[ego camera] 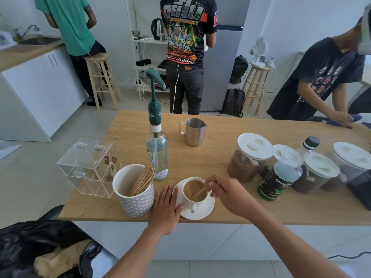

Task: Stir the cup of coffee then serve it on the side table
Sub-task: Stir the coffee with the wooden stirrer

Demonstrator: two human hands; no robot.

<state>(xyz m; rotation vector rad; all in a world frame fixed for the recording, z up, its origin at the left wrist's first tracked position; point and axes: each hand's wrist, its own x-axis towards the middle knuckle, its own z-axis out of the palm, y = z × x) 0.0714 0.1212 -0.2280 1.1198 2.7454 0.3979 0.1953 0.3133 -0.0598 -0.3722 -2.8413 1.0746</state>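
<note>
Coffee cup on saucer, left hand flat beside it, right fingers pinching the stirrer.

White walls, pale tiled floor under bright, even light. Along the left, white cabinets under a wooden worktop with a sink. Two wooden stools: one by the cabinets, another near the grey fridge, bearing a small white fan. Between them, a white shelf rack holding a black kettle. In front, a long wooden desk.
</note>
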